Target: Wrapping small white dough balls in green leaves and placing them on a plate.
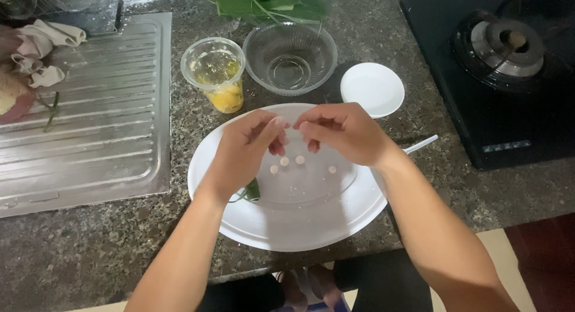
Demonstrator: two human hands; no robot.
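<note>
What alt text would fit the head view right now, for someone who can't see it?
Two bare hands, left hand and right hand, meet fingertip to fingertip above a white plate holding four small pale balls and a green leaf scrap. Behind stand a plastic cup of yellow liquid, a glass bowl and a saucer, between a steel drainboard and a gas stove.

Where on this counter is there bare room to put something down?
Bare granite lies between the steel drainboard and the large white plate, and between that plate and the black stove. Behind the left hand and right hand it is crowded: plastic cup, glass bowl, small saucer.
</note>
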